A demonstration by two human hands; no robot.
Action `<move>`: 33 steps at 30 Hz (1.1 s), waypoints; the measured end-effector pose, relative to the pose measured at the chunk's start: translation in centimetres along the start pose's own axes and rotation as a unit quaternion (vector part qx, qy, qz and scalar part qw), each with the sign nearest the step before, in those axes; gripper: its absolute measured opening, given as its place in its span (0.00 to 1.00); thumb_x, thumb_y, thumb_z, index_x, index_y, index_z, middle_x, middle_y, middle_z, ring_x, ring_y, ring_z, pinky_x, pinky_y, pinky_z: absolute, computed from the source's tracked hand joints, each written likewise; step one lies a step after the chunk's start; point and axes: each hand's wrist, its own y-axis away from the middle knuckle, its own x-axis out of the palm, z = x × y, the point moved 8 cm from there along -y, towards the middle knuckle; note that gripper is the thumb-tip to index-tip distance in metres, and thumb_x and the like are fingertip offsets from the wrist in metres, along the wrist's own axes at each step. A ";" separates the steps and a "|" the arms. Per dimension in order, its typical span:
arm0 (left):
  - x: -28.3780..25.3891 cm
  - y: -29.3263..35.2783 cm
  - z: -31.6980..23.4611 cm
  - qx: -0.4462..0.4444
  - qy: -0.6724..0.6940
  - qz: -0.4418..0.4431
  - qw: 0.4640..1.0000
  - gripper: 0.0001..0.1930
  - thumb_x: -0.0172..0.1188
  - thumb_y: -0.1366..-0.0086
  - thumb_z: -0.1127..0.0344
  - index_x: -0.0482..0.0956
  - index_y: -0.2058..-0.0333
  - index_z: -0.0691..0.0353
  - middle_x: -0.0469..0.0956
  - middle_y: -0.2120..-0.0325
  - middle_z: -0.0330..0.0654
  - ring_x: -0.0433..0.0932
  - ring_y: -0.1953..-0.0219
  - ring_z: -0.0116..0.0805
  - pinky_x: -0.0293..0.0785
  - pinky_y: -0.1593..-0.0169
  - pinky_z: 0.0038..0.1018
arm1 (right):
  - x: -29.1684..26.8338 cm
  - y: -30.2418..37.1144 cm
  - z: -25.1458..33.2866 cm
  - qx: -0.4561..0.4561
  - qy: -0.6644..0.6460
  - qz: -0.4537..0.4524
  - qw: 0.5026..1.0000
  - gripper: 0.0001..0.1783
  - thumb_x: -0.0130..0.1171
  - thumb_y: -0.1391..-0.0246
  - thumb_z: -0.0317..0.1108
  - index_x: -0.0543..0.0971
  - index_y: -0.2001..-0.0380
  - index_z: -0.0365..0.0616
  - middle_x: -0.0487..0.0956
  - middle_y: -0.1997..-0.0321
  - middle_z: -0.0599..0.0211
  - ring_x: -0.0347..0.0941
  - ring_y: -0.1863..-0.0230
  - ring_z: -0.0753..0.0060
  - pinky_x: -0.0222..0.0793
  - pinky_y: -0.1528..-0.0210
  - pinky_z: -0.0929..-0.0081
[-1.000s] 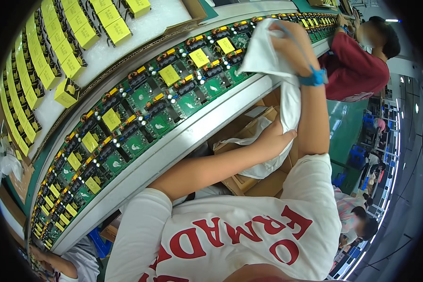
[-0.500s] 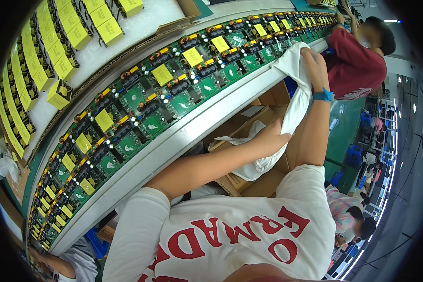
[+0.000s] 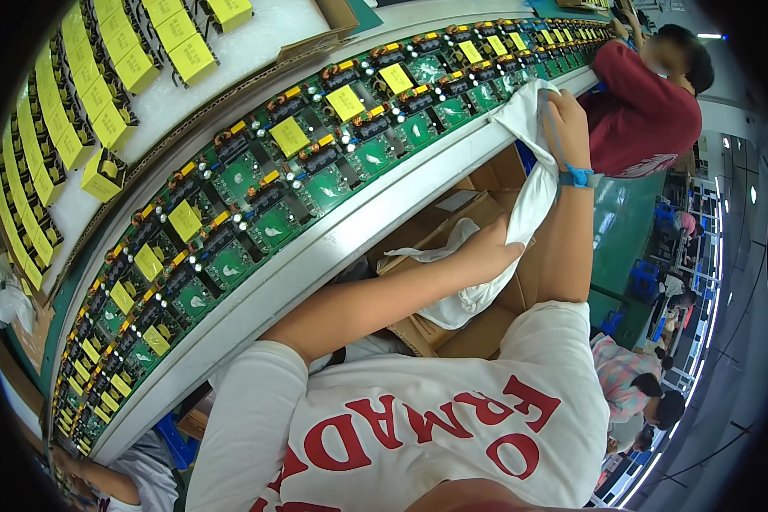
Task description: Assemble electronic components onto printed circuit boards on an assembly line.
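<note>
A crumpled white cloth-like sheet stretches between my two hands, over an open cardboard box. My left hand is closed around its middle, and the lower part hangs down into the box. Higher up, beside the rail's edge, my right hand is closed on the upper part, its fingers curled. A blue wrist strap circles my right wrist, and a thin blue strand runs up along that hand. The sheet's top end lies against the metal rail.
Rows of green circuit boards with yellow blocks run along the line. Beyond it a white foam tray holds several yellow-topped components. A co-worker in a red shirt stands at the upper right; another person's arm is at the lower left.
My right hand has turned and its fingers have curled tighter on the sheet; the blue strand now shows across it. My left hand has shifted only slightly.
</note>
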 end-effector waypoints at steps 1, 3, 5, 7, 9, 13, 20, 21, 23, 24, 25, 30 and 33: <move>0.0 0.0 0.1 -0.003 0.005 0.004 1.000 0.28 0.55 0.36 0.64 0.62 0.41 0.71 0.73 0.47 0.62 0.73 0.44 0.58 0.67 0.40 0.41 | -0.1 0.1 -0.2 0.011 -0.017 -0.010 1.000 0.17 0.50 0.45 0.36 0.81 0.60 0.35 0.75 0.69 0.53 0.73 0.67 0.53 0.66 0.61 0.64; 0.0 0.1 0.1 -0.002 -0.017 0.013 1.000 0.28 0.55 0.36 0.64 0.62 0.41 0.71 0.73 0.48 0.63 0.73 0.44 0.58 0.67 0.41 0.41 | -1.2 1.0 -1.4 0.025 -0.071 -0.061 0.995 0.17 0.49 0.44 0.36 0.80 0.61 0.33 0.75 0.69 0.56 0.72 0.68 0.58 0.65 0.62 0.66; 0.1 0.2 0.2 -0.002 -0.061 0.031 0.998 0.28 0.55 0.37 0.64 0.62 0.41 0.71 0.73 0.48 0.63 0.74 0.45 0.57 0.68 0.42 0.41 | -3.4 2.5 -3.1 0.053 -0.178 -0.161 0.969 0.17 0.49 0.42 0.37 0.78 0.64 0.30 0.75 0.69 0.64 0.70 0.69 0.68 0.64 0.63 0.69; 0.1 0.4 0.6 -0.017 -0.035 0.036 0.999 0.28 0.55 0.36 0.63 0.62 0.41 0.71 0.74 0.48 0.62 0.75 0.45 0.57 0.69 0.42 0.40 | -3.8 3.5 -3.9 0.086 -0.195 -0.146 0.966 0.17 0.49 0.41 0.37 0.77 0.65 0.30 0.74 0.69 0.65 0.68 0.69 0.71 0.63 0.64 0.71; 0.3 0.7 1.4 -0.048 0.019 0.044 0.998 0.28 0.56 0.36 0.62 0.63 0.40 0.70 0.74 0.48 0.60 0.75 0.46 0.55 0.70 0.43 0.39 | -4.0 5.0 -4.8 0.151 -0.229 -0.113 0.955 0.18 0.49 0.39 0.38 0.76 0.68 0.30 0.73 0.68 0.69 0.65 0.67 0.77 0.62 0.64 0.74; -0.4 0.5 3.9 -0.156 0.292 -0.058 0.942 0.26 0.55 0.32 0.63 0.65 0.37 0.66 0.75 0.46 0.51 0.76 0.46 0.40 0.71 0.42 0.33 | -4.7 9.4 -4.3 0.155 -0.343 -0.050 0.925 0.21 0.50 0.35 0.41 0.79 0.57 0.31 0.78 0.59 0.67 0.71 0.59 0.78 0.65 0.54 0.80; -1.2 -0.8 -0.9 -0.106 0.553 0.046 0.825 0.25 0.51 0.29 0.55 0.67 0.39 0.61 0.76 0.47 0.48 0.77 0.47 0.40 0.73 0.43 0.35 | -1.9 14.8 5.5 0.062 -0.412 0.058 0.907 0.14 0.52 0.38 0.37 0.78 0.62 0.36 0.75 0.55 0.64 0.69 0.54 0.74 0.63 0.47 0.78; -1.2 -0.8 -1.8 -0.079 0.580 0.076 0.807 0.25 0.50 0.28 0.52 0.68 0.39 0.61 0.77 0.47 0.48 0.77 0.46 0.40 0.73 0.44 0.36 | -1.4 15.8 5.8 0.064 -0.346 0.079 0.933 0.14 0.54 0.40 0.36 0.76 0.57 0.36 0.75 0.52 0.62 0.70 0.50 0.71 0.62 0.44 0.78; -1.4 -0.5 -2.6 -0.082 0.576 0.090 0.808 0.27 0.48 0.27 0.49 0.68 0.39 0.61 0.76 0.47 0.47 0.77 0.46 0.39 0.73 0.43 0.36 | -0.9 17.0 6.4 0.069 -0.275 0.096 0.954 0.16 0.55 0.41 0.34 0.75 0.52 0.36 0.74 0.48 0.59 0.70 0.46 0.68 0.62 0.41 0.78; -1.5 -0.3 -3.1 -0.083 0.572 0.101 0.810 0.28 0.45 0.27 0.46 0.68 0.39 0.61 0.76 0.46 0.45 0.77 0.46 0.39 0.73 0.43 0.37 | -0.9 17.3 7.2 0.050 -0.249 0.090 0.963 0.18 0.56 0.41 0.33 0.75 0.50 0.36 0.75 0.48 0.60 0.71 0.46 0.68 0.63 0.42 0.77; -1.4 -0.1 -3.6 -0.084 0.569 0.111 0.811 0.30 0.43 0.26 0.43 0.68 0.39 0.61 0.76 0.46 0.44 0.76 0.46 0.39 0.73 0.43 0.37 | -0.9 17.6 7.8 0.033 -0.223 0.084 0.971 0.19 0.56 0.42 0.32 0.74 0.48 0.37 0.75 0.49 0.61 0.71 0.45 0.69 0.63 0.42 0.77; -1.2 -0.3 -4.4 -0.073 0.316 0.124 0.938 0.38 0.32 0.28 0.33 0.64 0.35 0.59 0.71 0.39 0.46 0.69 0.37 0.41 0.62 0.34 0.38 | -1.9 16.1 5.3 0.052 -0.154 0.042 0.986 0.21 0.59 0.44 0.31 0.74 0.47 0.38 0.76 0.51 0.64 0.72 0.48 0.71 0.67 0.46 0.74; -1.0 -0.2 -5.2 -0.008 0.330 0.199 0.923 0.42 0.27 0.30 0.29 0.59 0.31 0.54 0.62 0.32 0.45 0.58 0.31 0.45 0.45 0.28 0.41 | -5.1 11.6 2.1 0.127 -0.197 -0.070 0.970 0.21 0.61 0.46 0.33 0.74 0.49 0.38 0.77 0.56 0.62 0.75 0.54 0.68 0.70 0.50 0.72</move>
